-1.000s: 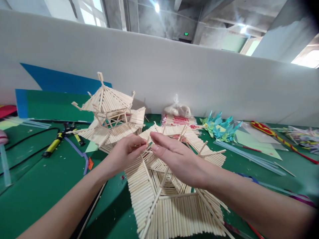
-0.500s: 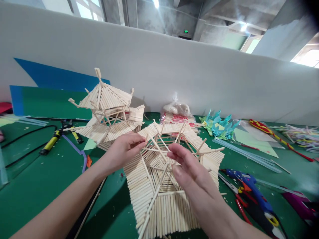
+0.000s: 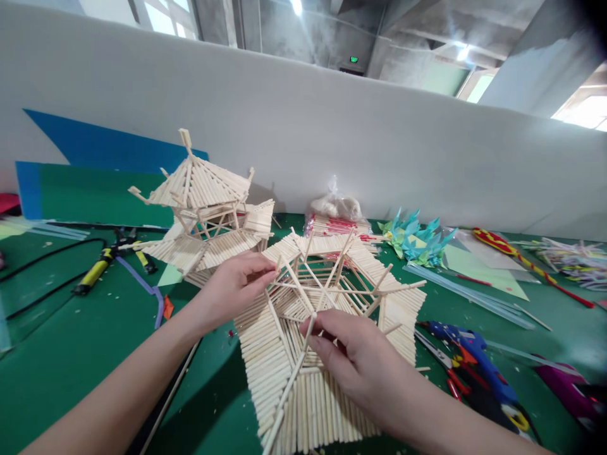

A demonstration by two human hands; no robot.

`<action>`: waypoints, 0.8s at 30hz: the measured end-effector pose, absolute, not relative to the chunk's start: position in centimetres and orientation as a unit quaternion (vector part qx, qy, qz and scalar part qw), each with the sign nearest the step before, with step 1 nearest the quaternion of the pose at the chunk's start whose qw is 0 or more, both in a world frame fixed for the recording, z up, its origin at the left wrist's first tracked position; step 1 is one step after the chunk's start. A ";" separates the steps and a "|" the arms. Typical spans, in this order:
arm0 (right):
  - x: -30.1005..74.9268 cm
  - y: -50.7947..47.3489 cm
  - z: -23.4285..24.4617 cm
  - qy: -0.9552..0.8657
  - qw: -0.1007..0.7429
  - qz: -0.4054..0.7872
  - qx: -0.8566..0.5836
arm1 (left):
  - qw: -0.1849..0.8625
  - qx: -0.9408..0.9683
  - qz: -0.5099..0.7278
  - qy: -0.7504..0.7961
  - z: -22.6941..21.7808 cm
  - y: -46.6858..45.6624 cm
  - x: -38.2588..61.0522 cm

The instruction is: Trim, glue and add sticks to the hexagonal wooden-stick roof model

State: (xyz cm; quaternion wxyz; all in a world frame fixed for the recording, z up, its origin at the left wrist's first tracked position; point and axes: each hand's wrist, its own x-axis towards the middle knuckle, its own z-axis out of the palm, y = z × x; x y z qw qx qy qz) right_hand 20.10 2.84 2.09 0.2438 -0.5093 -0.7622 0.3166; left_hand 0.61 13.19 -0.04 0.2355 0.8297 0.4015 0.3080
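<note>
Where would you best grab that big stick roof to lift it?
Probably at opposite outer edges of the stick roof, from both sides, as the left hand grips its rim. The open middle is only thin crossed sticks, under the right hand.

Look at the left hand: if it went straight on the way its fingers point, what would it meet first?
The left hand points right, fingertips already at the rim of the stick roof. Going straight on, it would probably meet the roof's inner crossing sticks first, though depth is unclear.
</note>
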 end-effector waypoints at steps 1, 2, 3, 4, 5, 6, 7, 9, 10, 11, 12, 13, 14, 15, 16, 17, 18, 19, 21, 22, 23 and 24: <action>20.1 3.0 2.1 -0.765 0.238 0.311 -0.511 | 0.235 0.830 0.308 0.401 0.0 13.2 0.6; 20.1 3.1 2.1 -0.769 0.232 0.305 -0.512 | 0.235 0.830 0.308 0.401 0.0 13.2 0.7; 20.1 3.1 2.1 -0.773 0.226 0.299 -0.511 | 0.235 0.830 0.308 0.401 0.1 13.1 0.7; 20.1 3.2 2.1 -0.777 0.219 0.293 -0.512 | 0.236 0.831 0.307 0.400 0.1 13.1 0.7; 20.1 3.2 2.1 -0.783 0.213 0.286 -0.510 | 0.236 0.831 0.307 0.400 0.2 13.1 0.7; 20.0 3.2 2.0 -0.789 0.207 0.278 -0.508 | 0.236 0.831 0.307 0.399 0.3 13.0 0.7; 19.9 3.2 2.0 -0.795 0.205 0.269 -0.504 | 0.237 0.831 0.308 0.398 0.3 13.0 0.7; 19.8 3.2 2.0 -0.804 0.205 0.253 -0.497 | 0.238 0.831 0.309 0.396 0.4 13.0 0.7; 19.8 3.2 2.1 -0.808 0.203 0.248 -0.494 | 0.239 0.831 0.310 0.395 0.5 13.0 0.7; 19.7 3.3 2.1 -0.811 0.200 0.245 -0.491 | 0.239 0.831 0.311 0.394 0.5 13.0 0.7; 19.7 3.3 2.1 -0.813 0.196 0.244 -0.491 | 0.240 0.831 0.312 0.392 0.5 13.0 0.7; 19.7 3.4 2.1 -0.814 0.194 0.244 -0.490 | 0.240 0.832 0.312 0.391 0.5 13.0 0.7; 19.7 3.4 2.1 -0.814 0.193 0.245 -0.489 | 0.240 0.832 0.313 0.390 0.5 13.0 0.7; 19.7 3.4 2.1 -0.814 0.196 0.246 -0.488 | 0.239 0.832 0.313 0.390 0.4 12.9 0.7; 19.7 3.3 2.0 -0.815 0.199 0.247 -0.485 | 0.238 0.832 0.314 0.390 0.4 12.9 0.7; 19.6 3.3 1.9 -0.816 0.201 0.247 -0.482 | 0.235 0.832 0.315 0.391 0.4 12.8 0.6; 19.6 3.2 1.8 -0.817 0.202 0.246 -0.480 | 0.233 0.832 0.315 0.392 0.4 12.8 0.6; 19.6 3.2 1.7 -0.819 0.203 0.245 -0.478 | 0.231 0.833 0.315 0.393 0.3 12.7 0.6; 19.6 3.1 1.5 -0.820 0.203 0.242 -0.477 | 0.228 0.833 0.313 0.395 0.4 12.7 0.6; 19.5 3.1 1.4 -0.820 0.204 0.241 -0.477 | 0.227 0.833 0.312 0.396 0.4 12.6 0.6; 19.5 3.1 1.4 -0.820 0.205 0.242 -0.477 | 0.227 0.833 0.312 0.396 0.4 12.6 0.6; 19.5 3.1 1.4 -0.820 0.205 0.243 -0.476 | 0.227 0.833 0.311 0.397 0.4 12.6 0.5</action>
